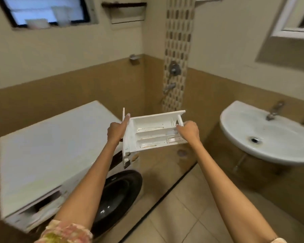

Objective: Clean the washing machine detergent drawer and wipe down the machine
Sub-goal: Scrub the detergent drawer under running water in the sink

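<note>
Drawer [151, 132] for detergent, white plastic, out of the machine and held in the air between both hands, open side turned toward the camera, brown specks and streaks in its compartments. Hung above the tiled floor, just right of the washing machine [51, 146], between it and the sink [270, 137].

Gripped at its left end by the left hand [115, 131], thumb stretched up along the front panel, other fingers hidden behind the plastic. Clamped at its right end by the right hand [189, 131], fingers curled over the rim beside a small insert. Reached forward on both forearms, nearly straight, a floral sleeve [65, 232] at the left elbow.

Dark open slot [44, 202] on the machine's upper front, blurred, partly covered by the left forearm, near the round dark door [118, 195]. Bottom of the drawer's front panel hard to make out against the machine. Window [46, 9] cut off at the top edge and smeared.
</note>
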